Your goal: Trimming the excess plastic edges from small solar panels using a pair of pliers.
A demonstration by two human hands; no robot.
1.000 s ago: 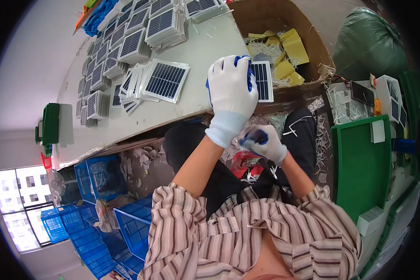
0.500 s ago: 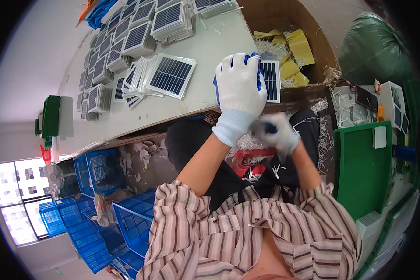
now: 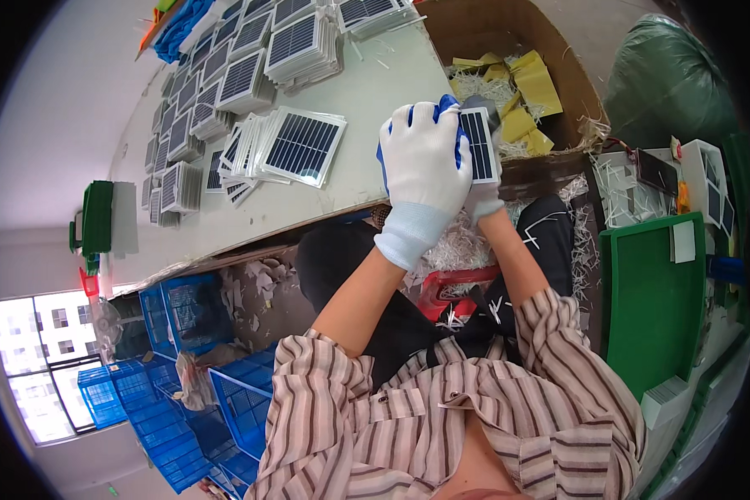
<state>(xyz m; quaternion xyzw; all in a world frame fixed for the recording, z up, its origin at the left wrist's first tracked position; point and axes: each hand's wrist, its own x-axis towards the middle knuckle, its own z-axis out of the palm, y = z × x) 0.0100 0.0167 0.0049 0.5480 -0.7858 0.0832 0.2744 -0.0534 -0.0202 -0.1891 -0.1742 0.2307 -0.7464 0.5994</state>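
My left hand (image 3: 426, 154), in a white knit glove with blue on the fingers, is closed on the left edge of a small solar panel (image 3: 480, 143). The panel has dark cells and a white border, and is held upright near the table's right edge. My right hand (image 3: 485, 202), also gloved, is behind and below the panel. The panel and my left hand hide most of its fingers. To the left, a fanned pile of similar solar panels (image 3: 304, 146) lies on the white table (image 3: 375, 92).
Stacks of panels (image 3: 241, 79) cover the table's far left. A cardboard box (image 3: 571, 92) holds yellow pieces and white strips. A red plastic object (image 3: 437, 292) is between my legs. A green tray (image 3: 652, 292) stands at right, blue crates (image 3: 245, 400) at lower left.
My right hand has moved up from beside my left wrist to behind the panel. My left hand stays on the panel almost in place. The view has shifted slightly.
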